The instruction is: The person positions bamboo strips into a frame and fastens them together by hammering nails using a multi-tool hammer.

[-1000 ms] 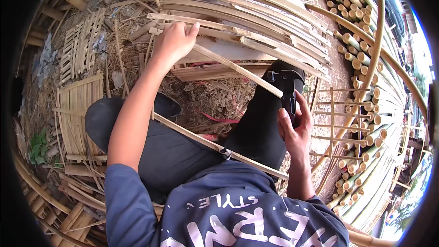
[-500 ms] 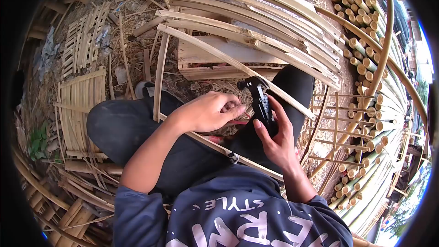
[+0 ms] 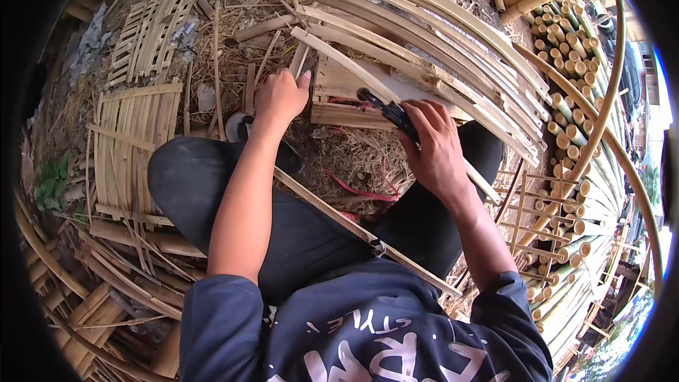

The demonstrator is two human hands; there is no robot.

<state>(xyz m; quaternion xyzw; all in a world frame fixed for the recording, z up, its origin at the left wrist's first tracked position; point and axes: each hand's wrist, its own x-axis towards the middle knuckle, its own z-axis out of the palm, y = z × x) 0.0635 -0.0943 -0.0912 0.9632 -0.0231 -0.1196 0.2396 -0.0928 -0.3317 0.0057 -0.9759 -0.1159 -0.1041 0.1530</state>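
Observation:
My left hand (image 3: pixel 281 99) is closed around a short bamboo strip (image 3: pixel 300 56) near the upper corner of a frame of strips. My right hand (image 3: pixel 433 143) grips a black handheld tool (image 3: pixel 391 111), its narrow end pointing up and left beside the long upper strip (image 3: pixel 346 65). A lower strip (image 3: pixel 332 216) of the frame lies across my lap, with a small metallic piece (image 3: pixel 378 247) on it. Red string (image 3: pixel 364 190) shows on the ground between my legs.
Long split bamboo strips (image 3: pixel 453 42) lie at the top. Slatted panels (image 3: pixel 138 145) are at the left. Stacked bamboo poles (image 3: pixel 566 120) fill the right, beside a bamboo lattice (image 3: pixel 541 209). Curved poles (image 3: pixel 601 106) cross there.
My left hand has moved up and left onto the short strip. My right hand has moved up with the black tool, which now tilts toward the upper left. The view has shifted slightly.

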